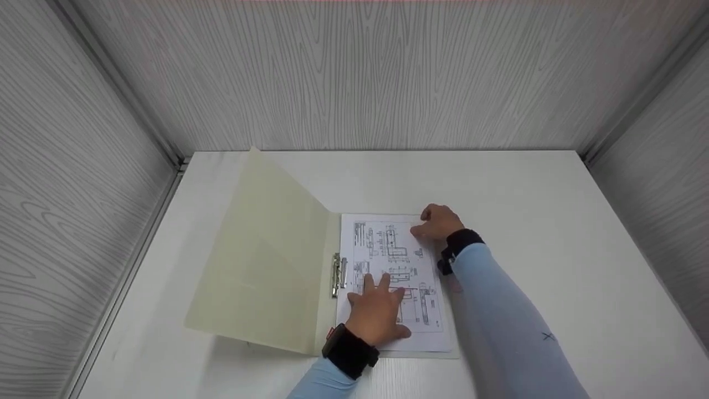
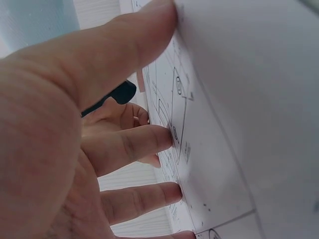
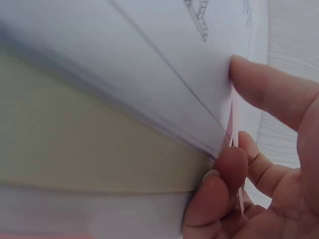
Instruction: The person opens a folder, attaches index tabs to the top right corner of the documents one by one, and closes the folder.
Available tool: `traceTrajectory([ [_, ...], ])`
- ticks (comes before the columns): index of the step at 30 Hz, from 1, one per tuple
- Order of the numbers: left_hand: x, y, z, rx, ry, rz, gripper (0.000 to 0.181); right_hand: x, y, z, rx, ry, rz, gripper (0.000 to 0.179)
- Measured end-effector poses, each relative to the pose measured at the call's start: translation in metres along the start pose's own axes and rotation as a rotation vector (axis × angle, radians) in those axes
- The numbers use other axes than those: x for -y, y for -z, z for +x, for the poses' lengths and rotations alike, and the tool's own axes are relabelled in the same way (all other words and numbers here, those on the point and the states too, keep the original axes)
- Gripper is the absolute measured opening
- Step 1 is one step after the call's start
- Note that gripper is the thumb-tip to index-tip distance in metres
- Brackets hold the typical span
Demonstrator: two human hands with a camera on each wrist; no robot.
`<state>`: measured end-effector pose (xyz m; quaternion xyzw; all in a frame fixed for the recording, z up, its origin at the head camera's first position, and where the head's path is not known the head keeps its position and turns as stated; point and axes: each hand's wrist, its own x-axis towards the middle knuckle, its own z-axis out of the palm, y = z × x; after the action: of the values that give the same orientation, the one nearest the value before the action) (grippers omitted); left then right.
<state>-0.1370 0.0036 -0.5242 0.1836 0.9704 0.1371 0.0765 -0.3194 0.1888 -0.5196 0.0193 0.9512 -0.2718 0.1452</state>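
Note:
An opened cream file folder (image 1: 260,266) lies with its cover raised to the left. Printed sheets with technical drawings (image 1: 424,338) rest on its right side, beside a metal clip (image 1: 335,275) at the spine. My left hand (image 1: 376,314) has its fingers spread and touches the lower part of the top sheet; in the left wrist view its fingertips (image 2: 169,191) meet the paper. At the upper right corner, my right hand (image 1: 438,223) pinches the sheets. In the right wrist view, the thumb (image 3: 264,87) is on the top sheet and other fingers curl at the corner.
The folder lies on a white table (image 1: 554,233). Wood-grain panels rise at the back (image 1: 354,77), left (image 1: 66,183) and right (image 1: 659,144). Both wrists wear black bands, with light blue sleeves (image 1: 498,310) on the arms.

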Motion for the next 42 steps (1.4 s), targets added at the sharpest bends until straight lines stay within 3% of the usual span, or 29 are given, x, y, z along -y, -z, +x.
traceTrajectory([
  [10,0.0,0.0,0.0,-0.005,-0.001,-0.008,0.083,-0.008,0.006,0.005,0.037,0.06,0.009,0.033],
  [17,0.001,-0.001,0.0,-0.014,-0.006,-0.004,0.083,-0.011,0.004,0.005,0.011,0.016,0.085,0.026],
  [25,0.0,-0.001,0.0,-0.027,-0.01,0.028,0.081,-0.011,-0.003,0.007,-0.072,0.079,0.026,0.021],
  [36,-0.001,-0.001,-0.001,-0.021,-0.012,0.007,0.082,0.002,-0.006,0.001,-0.114,-0.005,-0.049,0.028],
  [42,0.0,0.0,-0.001,-0.02,-0.003,-0.008,0.083,-0.001,-0.003,0.006,-0.098,0.034,-0.046,0.021],
])
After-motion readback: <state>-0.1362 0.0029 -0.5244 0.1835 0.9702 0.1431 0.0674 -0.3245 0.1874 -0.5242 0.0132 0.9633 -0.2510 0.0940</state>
